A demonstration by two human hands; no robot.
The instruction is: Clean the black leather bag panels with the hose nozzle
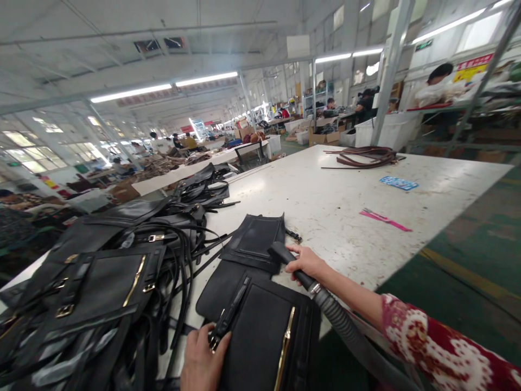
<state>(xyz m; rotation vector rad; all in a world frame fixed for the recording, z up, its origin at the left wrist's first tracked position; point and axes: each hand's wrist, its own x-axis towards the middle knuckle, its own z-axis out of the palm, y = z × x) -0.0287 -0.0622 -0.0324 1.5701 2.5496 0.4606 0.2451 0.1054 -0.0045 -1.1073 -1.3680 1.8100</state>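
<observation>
A black leather bag [260, 326] lies flat at the table's near edge, a gold zipper running down its right side and a strap with a buckle on its left. My left hand [203, 355] grips that buckled strap between thumb and fingers. In my right hand [305, 263] is a black vacuum hose nozzle [283, 252], its grey ribbed hose [342, 320] trailing down to the right. The nozzle's tip is over the right edge of the bag's upper panel [256, 239]. A short buckled strap [293, 235] sticks out beside that panel.
Black bags and straps [109, 282] are piled along the left side. On the white table [325, 206] lie brown straps [366, 156], a blue patterned card [399, 183] and a pink-handled tool [385, 219]. Several people sit at benches farther back.
</observation>
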